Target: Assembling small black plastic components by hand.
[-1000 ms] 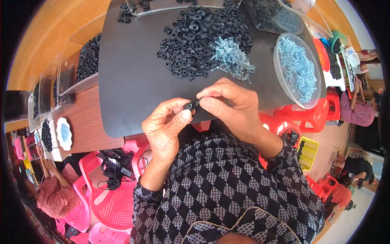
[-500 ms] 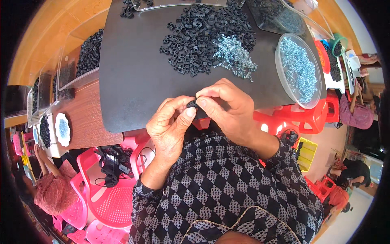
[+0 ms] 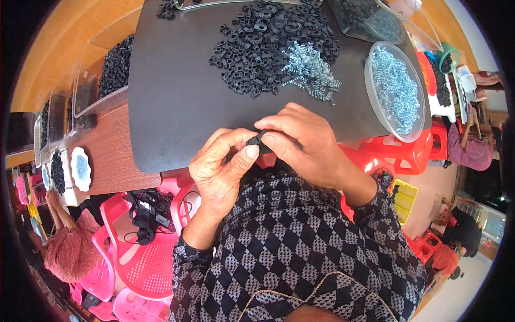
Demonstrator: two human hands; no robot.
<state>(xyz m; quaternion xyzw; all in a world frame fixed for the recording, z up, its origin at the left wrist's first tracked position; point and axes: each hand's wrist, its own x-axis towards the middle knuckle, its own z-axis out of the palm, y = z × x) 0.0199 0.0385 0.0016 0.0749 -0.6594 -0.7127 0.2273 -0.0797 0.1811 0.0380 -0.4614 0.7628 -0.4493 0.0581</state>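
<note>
A small black plastic part (image 3: 255, 140) is pinched between the fingertips of both hands, close to my chest at the near edge of a black mat (image 3: 177, 102). My left hand (image 3: 220, 172) grips it from the left with thumb and forefinger. My right hand (image 3: 306, 142) closes over it from the right and hides most of it. On the mat beyond lies a heap of black plastic parts (image 3: 263, 43) with a pile of small metal springs (image 3: 311, 70) next to it.
A round clear dish of springs (image 3: 397, 91) sits at the mat's right edge. Clear trays of black parts (image 3: 107, 70) stand at the left on the wooden table. Pink plastic chairs (image 3: 139, 252) and red stools (image 3: 402, 155) are below. Other people sit at the left and right edges.
Both hands have stayed together on the small black part, shifting slightly; the fingers have turned a little around it.
</note>
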